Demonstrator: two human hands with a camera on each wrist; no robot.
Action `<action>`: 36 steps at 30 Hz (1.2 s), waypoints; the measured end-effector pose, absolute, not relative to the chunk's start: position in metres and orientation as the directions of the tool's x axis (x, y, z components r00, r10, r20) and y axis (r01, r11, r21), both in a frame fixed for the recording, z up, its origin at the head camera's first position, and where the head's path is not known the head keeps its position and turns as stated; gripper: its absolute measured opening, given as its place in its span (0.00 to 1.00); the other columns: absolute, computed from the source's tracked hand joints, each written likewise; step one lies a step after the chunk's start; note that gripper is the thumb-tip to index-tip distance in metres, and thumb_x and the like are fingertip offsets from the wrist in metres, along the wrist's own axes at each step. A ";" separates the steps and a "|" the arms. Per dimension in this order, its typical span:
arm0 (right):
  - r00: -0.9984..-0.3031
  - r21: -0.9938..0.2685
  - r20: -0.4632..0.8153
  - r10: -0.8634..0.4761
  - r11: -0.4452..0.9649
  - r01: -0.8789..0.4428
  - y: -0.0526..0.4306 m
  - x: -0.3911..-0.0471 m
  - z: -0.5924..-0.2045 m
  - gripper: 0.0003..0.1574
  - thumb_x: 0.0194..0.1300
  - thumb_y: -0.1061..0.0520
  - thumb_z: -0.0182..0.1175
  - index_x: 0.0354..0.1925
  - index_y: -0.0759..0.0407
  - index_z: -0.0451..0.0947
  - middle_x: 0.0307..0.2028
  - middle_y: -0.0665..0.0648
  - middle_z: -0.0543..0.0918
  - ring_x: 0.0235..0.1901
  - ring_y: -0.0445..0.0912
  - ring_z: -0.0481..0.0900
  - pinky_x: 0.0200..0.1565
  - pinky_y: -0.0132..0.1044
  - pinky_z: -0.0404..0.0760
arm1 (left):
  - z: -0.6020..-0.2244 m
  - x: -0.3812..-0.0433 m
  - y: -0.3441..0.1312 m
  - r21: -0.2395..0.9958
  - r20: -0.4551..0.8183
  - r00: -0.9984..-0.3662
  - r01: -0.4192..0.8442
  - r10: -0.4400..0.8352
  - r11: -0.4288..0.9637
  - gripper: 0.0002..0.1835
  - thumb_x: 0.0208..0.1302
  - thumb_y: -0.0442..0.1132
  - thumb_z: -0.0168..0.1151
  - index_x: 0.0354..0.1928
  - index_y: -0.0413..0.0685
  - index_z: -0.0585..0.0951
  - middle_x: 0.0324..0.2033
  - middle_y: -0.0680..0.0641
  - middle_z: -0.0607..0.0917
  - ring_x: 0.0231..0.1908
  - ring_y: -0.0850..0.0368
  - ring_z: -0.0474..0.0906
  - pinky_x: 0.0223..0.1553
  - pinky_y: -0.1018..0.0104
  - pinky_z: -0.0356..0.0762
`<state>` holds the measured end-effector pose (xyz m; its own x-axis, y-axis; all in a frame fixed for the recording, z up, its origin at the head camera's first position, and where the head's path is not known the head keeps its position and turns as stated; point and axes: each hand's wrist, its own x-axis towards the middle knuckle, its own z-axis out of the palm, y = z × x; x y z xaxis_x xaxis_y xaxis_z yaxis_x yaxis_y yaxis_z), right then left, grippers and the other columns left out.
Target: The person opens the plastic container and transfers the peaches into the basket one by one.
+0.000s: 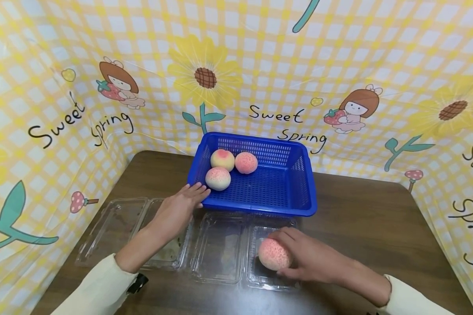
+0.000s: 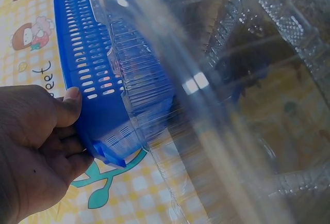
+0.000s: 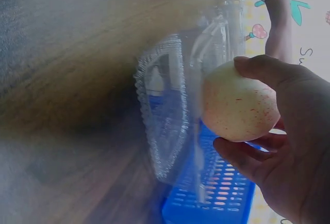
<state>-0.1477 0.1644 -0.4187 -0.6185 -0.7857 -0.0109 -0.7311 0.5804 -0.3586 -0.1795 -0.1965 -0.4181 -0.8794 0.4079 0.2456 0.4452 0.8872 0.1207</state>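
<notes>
My right hand [image 1: 311, 256] grips a pink-and-cream peach [image 1: 274, 253] over the right half of an open clear plastic clamshell box [image 1: 219, 249]. In the right wrist view, thumb and fingers go round the peach [image 3: 240, 102], whose pale side shows. My left hand [image 1: 177, 210] holds the front left corner of a blue perforated basket [image 1: 260, 209]. In the left wrist view, its thumb lies against the basket's outer wall [image 2: 100, 113], with the other fingers curled at the rim. Several peaches, one of them a speckled peach [image 1: 218, 179], sit in the basket's left part.
A second open clear clamshell box [image 1: 114, 227] lies on the left, partly hidden under my left forearm. Brown wooden table [image 1: 354, 214] shows to the right of the basket. A yellow checked cloth [image 1: 236, 94] with printed flowers hangs round the back and sides.
</notes>
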 end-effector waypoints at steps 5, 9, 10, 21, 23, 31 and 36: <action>-0.647 -0.337 0.029 -0.762 0.602 -0.724 0.166 -0.148 -0.407 0.43 0.53 0.36 0.68 0.63 0.44 0.66 0.56 0.42 0.72 0.54 0.34 0.72 0.50 0.34 0.82 | -0.419 -0.180 -0.197 0.112 0.238 -0.881 0.443 0.409 0.890 0.25 0.63 0.27 0.57 0.63 0.48 0.75 0.63 0.46 0.75 0.66 0.51 0.68 0.68 0.53 0.65; -0.669 -0.316 0.073 -0.740 0.619 -0.719 0.166 -0.150 -0.398 0.46 0.51 0.35 0.69 0.64 0.47 0.66 0.56 0.45 0.73 0.55 0.37 0.73 0.51 0.35 0.82 | -0.418 -0.180 -0.197 0.120 0.238 -0.883 0.439 0.404 0.890 0.24 0.65 0.30 0.57 0.63 0.49 0.75 0.63 0.46 0.75 0.66 0.51 0.68 0.68 0.53 0.65; -0.674 -0.309 0.083 -0.734 0.624 -0.718 0.166 -0.151 -0.396 0.47 0.51 0.35 0.69 0.64 0.48 0.66 0.56 0.45 0.74 0.54 0.37 0.74 0.51 0.35 0.83 | -0.418 -0.180 -0.197 0.121 0.237 -0.884 0.438 0.403 0.891 0.23 0.66 0.31 0.57 0.63 0.49 0.75 0.63 0.46 0.75 0.66 0.51 0.68 0.68 0.53 0.65; -0.691 -0.277 0.139 -0.710 0.642 -0.715 0.166 -0.164 -0.383 0.48 0.51 0.34 0.69 0.65 0.49 0.66 0.56 0.48 0.75 0.55 0.39 0.74 0.51 0.35 0.83 | -0.420 -0.180 -0.196 0.119 0.248 -0.881 0.442 0.404 0.889 0.22 0.67 0.32 0.56 0.62 0.48 0.76 0.62 0.45 0.76 0.66 0.50 0.69 0.68 0.53 0.65; -0.692 -0.272 0.148 -0.707 0.644 -0.715 0.165 -0.166 -0.381 0.48 0.52 0.32 0.67 0.66 0.48 0.65 0.57 0.48 0.75 0.55 0.39 0.74 0.51 0.35 0.83 | -0.420 -0.180 -0.196 0.123 0.253 -0.880 0.442 0.402 0.889 0.21 0.67 0.33 0.56 0.62 0.48 0.76 0.62 0.45 0.76 0.66 0.50 0.69 0.67 0.53 0.66; -0.663 -0.252 0.215 -0.717 0.616 -0.747 0.159 -0.178 -0.369 0.49 0.52 0.33 0.67 0.66 0.50 0.65 0.57 0.50 0.75 0.55 0.42 0.74 0.51 0.37 0.83 | -0.419 -0.180 -0.196 0.139 0.262 -0.881 0.437 0.393 0.888 0.21 0.68 0.33 0.56 0.62 0.48 0.76 0.61 0.45 0.77 0.65 0.50 0.69 0.66 0.52 0.68; -0.643 -0.223 0.236 -0.729 0.603 -0.766 0.156 -0.188 -0.359 0.49 0.53 0.33 0.66 0.66 0.52 0.64 0.57 0.53 0.74 0.55 0.44 0.74 0.51 0.38 0.83 | -0.419 -0.180 -0.196 0.141 0.254 -0.884 0.434 0.391 0.890 0.21 0.68 0.34 0.55 0.62 0.49 0.76 0.62 0.46 0.77 0.66 0.50 0.69 0.66 0.52 0.68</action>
<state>-0.1882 0.1560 -0.3588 -0.6427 -0.7289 0.2358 -0.7658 0.6032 -0.2229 -0.1799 -0.1957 -0.4193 -0.8845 0.3913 0.2541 0.4342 0.8897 0.1413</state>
